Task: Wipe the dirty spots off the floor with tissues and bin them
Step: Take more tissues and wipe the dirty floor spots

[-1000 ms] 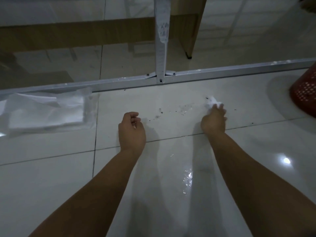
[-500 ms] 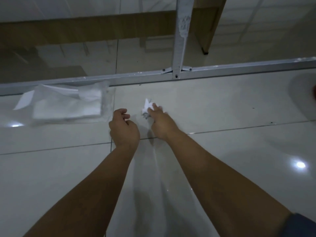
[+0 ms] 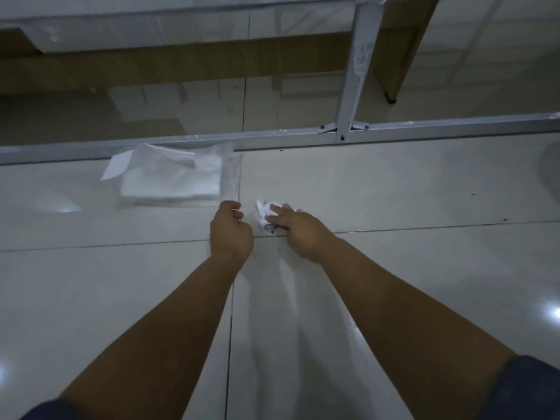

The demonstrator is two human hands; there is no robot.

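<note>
A crumpled white tissue (image 3: 263, 214), smudged dark, lies on the glossy white tiled floor (image 3: 394, 283) under the fingertips of my right hand (image 3: 298, 230), which presses on it near a tile joint. Just left of it my left hand (image 3: 231, 230) hovers with fingers loosely curled and holds nothing. A clear pack of white tissues (image 3: 172, 177) lies on the floor to the far left, against the metal rail. A few small dark specks (image 3: 472, 194) remain on the tiles at the right.
An aluminium floor rail (image 3: 424, 131) with an upright post (image 3: 353, 80) and glass panels runs across the far side. Wooden furniture (image 3: 403, 56) stands behind the glass. No bin is in view.
My right hand has swept the tissue left across the floor from the speckled patch to beside my left hand. The view has shifted left, so the red basket has left the frame.
</note>
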